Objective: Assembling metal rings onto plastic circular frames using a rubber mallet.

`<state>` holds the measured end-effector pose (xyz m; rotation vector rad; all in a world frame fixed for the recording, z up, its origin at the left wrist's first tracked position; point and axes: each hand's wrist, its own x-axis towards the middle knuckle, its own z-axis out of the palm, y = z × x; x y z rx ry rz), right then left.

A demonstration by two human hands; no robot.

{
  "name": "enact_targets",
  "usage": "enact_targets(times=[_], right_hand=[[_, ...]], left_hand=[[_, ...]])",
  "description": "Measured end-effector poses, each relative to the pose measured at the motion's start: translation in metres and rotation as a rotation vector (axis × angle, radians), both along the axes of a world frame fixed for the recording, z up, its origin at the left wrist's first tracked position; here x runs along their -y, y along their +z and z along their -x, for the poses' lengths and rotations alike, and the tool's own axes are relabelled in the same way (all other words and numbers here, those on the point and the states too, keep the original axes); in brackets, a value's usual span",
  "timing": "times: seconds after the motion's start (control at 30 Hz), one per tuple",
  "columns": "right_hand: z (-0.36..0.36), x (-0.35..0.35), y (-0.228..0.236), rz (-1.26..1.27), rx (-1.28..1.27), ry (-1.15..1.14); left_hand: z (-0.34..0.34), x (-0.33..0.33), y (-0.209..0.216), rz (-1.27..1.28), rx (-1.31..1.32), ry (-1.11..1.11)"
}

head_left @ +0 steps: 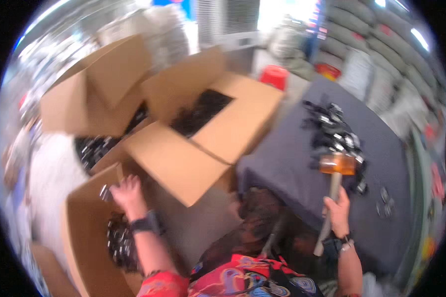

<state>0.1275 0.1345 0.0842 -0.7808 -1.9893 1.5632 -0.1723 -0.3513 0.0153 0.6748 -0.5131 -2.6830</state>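
My right hand point(338, 213) is wrapped round the handle of a mallet point(338, 165) with an amber, see-through head. The mallet head is over the grey-covered table, by a pile of small black and shiny pieces point(342, 139). My left hand point(129, 194) reaches over an open cardboard box point(77, 232) at the lower left. At its fingertips is a small dark, shiny piece point(105, 192), blurred, its kind unclear. More such pieces point(120, 242) lie inside that box, partly hidden by my left forearm.
Ahead stands an open carton point(248, 114) of black pieces, flaps spread. Another open carton point(96, 84) is at the far left. The grey table point(282, 153) holds a few loose clear pieces point(385, 203). A red bucket point(274, 77) and stacked sacks point(362, 74) stand behind.
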Motion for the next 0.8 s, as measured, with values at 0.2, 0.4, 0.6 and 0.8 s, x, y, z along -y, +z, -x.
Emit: enact_targets(times=[0.2, 0.4, 0.6, 0.8], right_hand=[[-0.036, -0.023, -0.024, 0.007, -0.175, -0.059], [-0.046, -0.025, -0.033, 0.040, -0.285, -0.135], [-0.043, -0.022, -0.035, 0.044, -0.302, -0.172], [-0.041, -0.022, -0.034, 0.071, -0.309, -0.173]], left_hand=[[-0.003, -0.146, 0.005, 0.600, -0.254, -0.425], [-0.052, -0.352, 0.045, 1.117, -0.770, -0.937], [-0.113, -0.461, 0.071, 1.688, -1.261, -0.827], [-0.125, -0.479, 0.057, 1.949, -1.219, -1.002]])
